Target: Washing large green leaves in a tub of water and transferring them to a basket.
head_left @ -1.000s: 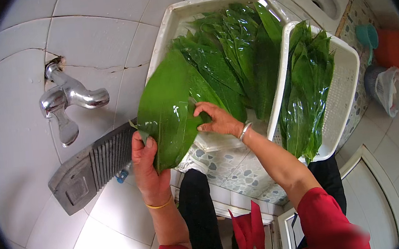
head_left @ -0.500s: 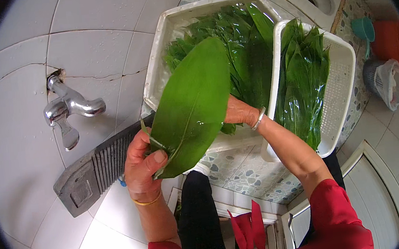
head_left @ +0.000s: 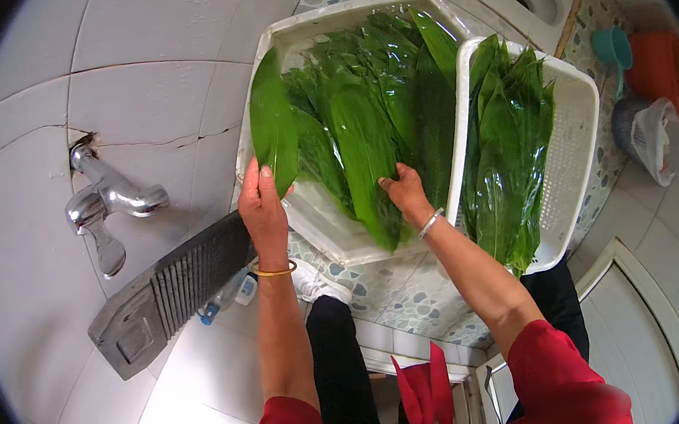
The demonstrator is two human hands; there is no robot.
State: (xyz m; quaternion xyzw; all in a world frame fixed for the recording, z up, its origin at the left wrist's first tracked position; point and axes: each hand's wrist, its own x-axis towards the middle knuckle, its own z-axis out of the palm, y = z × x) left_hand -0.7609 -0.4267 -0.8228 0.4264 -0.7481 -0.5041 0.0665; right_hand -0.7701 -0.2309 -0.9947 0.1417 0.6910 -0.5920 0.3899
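Fingers (head_left: 251,181) of the left hand (head_left: 265,215) are pinching the lower end of a lance-shaped leaf (head_left: 272,124), the thumb pressing on its face with no gap showing. That leaf is pointing its tip away from the person and overlapping the left rim of a white plastic tub (head_left: 333,233). A gold bangle (head_left: 275,272) is circling the left wrist.

The right hand (head_left: 409,195) is resting at the right-hand edge of a second green leaf (head_left: 362,144), fingers bending, thumb lying on the surface, a small gap showing between thumb and forefinger. Its other fingertips are hiding from view, so I cannot tell whether they are gripping. This second leaf is lying lengthwise in the tub, its near end reaching toward the near wall. A silver bracelet (head_left: 431,223) is circling the right wrist.

Around the second leaf, a wet pile of leaves (head_left: 436,113) is filling much of the tub. Just to the right, a white perforated basket (head_left: 569,153) is overlapping the tub's rim, and a long leaf bundle (head_left: 506,155) is lying inside it, toward its left side.

A grey ribbed washboard (head_left: 172,297) is slanting near the left hand, below a chrome tap (head_left: 113,193). At far right, a teal dipper (head_left: 611,47) is sitting beside an orange bucket (head_left: 661,71).
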